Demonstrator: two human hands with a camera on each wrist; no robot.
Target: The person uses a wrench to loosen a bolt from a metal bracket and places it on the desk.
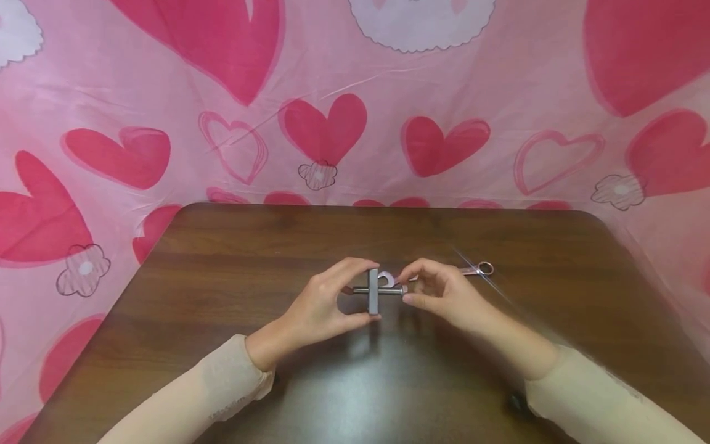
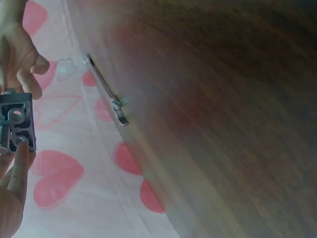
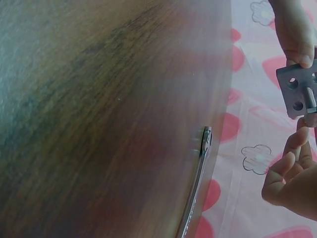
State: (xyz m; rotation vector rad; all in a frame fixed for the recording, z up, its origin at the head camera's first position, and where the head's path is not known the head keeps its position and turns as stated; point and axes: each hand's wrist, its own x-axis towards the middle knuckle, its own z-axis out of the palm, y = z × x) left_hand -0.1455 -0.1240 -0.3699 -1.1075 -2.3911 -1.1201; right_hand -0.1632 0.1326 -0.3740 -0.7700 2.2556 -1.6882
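A grey metal plate with several holes stands on edge above the table, held by its top and bottom edges between the thumb and fingers of my left hand. Through it runs a long bolt, its threaded end showing in the left wrist view beside the plate's recessed face. On the other side, my right hand pinches the hexagonal bolt head with curled fingers, the thumb tip close to it in the head view. Behind the hands lies a combination wrench, its middle hidden by my right hand.
The dark wooden table has rounded far corners. A pink cloth with red hearts hangs around it. In the left wrist view the wrench lies near the table's edge.
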